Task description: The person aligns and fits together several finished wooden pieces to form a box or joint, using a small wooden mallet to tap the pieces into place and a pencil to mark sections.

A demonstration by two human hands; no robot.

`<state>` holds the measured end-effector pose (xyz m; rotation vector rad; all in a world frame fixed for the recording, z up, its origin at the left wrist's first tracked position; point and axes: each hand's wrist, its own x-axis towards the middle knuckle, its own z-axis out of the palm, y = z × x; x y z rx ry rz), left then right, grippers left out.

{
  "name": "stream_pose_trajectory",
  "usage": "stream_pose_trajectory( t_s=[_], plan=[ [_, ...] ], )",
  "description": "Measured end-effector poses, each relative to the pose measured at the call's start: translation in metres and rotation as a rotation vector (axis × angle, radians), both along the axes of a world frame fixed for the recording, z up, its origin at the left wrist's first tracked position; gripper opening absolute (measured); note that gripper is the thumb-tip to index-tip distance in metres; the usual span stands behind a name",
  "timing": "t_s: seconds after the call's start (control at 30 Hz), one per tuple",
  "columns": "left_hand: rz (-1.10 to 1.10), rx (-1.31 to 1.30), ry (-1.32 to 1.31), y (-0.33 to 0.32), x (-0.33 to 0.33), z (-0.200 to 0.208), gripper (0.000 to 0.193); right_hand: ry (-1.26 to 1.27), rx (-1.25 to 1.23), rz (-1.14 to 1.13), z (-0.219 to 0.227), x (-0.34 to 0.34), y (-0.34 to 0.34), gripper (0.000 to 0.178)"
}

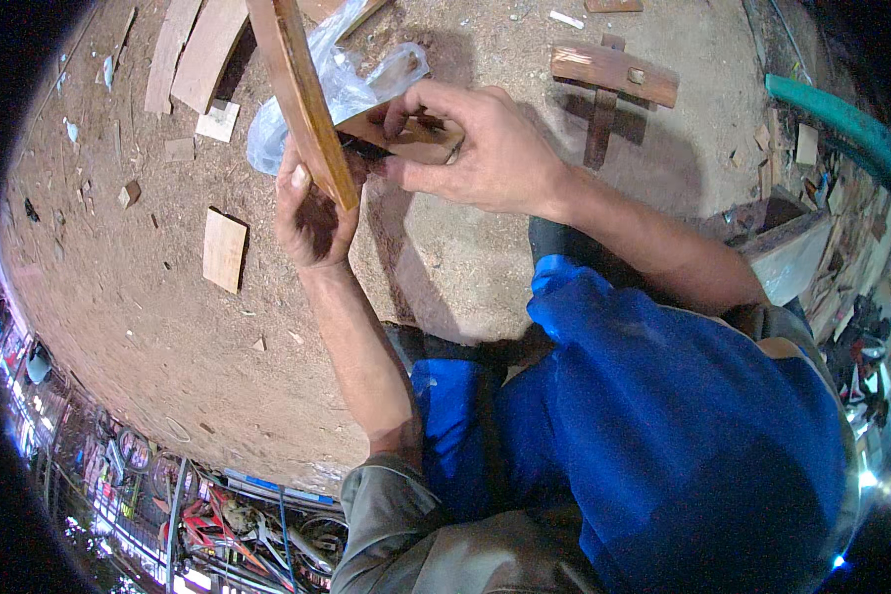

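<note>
Bright blue cloth point(683, 416) over the wearer's legs lies nearest the camera, with a grey-green shirt sleeve point(391, 505) beside it at the lower edge. Above the knees, a long, narrow, orange-brown wooden bar point(308, 99) slants down into the left hand point(319, 226), which grips its lower end, thumb on the near side. Just beside the bar, the right hand point(510, 153) pinches a flat brown piece point(428, 148) with a dark patch between thumb and fingers. Behind the bar lies a crumpled clear plastic bag point(396, 71), partly blocked by it. Farther left are curved pale wooden boards point(208, 49) and a pale rectangular wooden offcut point(225, 249); to the right, a reddish-brown wooden block with a square hole point(614, 74) lies across a darker wooden strip point(600, 129), near a curved green tube point(837, 129). Any print on the bag is unreadable. The bar's top is cut off, the left fingers are partly hidden behind it, the brown piece's material is unclear, and clutter with red frames point(208, 525) blurs at lower left.
</note>
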<state>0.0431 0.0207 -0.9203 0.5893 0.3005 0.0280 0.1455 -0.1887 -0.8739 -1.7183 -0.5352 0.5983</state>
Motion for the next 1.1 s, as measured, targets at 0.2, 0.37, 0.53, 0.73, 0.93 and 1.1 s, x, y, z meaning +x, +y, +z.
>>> stream_pose_trajectory(
  t_s=[0.2,0.37,0.53,0.73,0.93,1.1],
  plan=[
    [0.015,0.190,0.104,-0.006,0.003,0.009,0.085,-0.029,-0.036,-0.023,-0.002,-0.001,0.001,0.035],
    [-0.003,0.207,0.113,-0.006,0.008,0.015,0.082,0.044,-0.046,-0.008,0.000,0.000,0.002,0.035],
    [0.024,0.093,0.059,-0.001,0.007,0.011,0.074,0.019,-0.012,-0.011,0.000,0.000,0.003,0.035],
    [0.011,0.093,0.062,0.002,0.007,0.011,0.076,0.036,-0.022,-0.009,0.001,-0.001,0.002,0.034],
    [0.041,0.117,0.099,0.003,0.006,0.013,0.075,0.068,0.001,0.005,0.002,-0.001,0.003,0.031],
    [-0.007,0.282,0.175,-0.004,0.009,0.026,0.071,0.123,0.001,0.000,0.004,0.001,0.002,0.034]
  ],
)
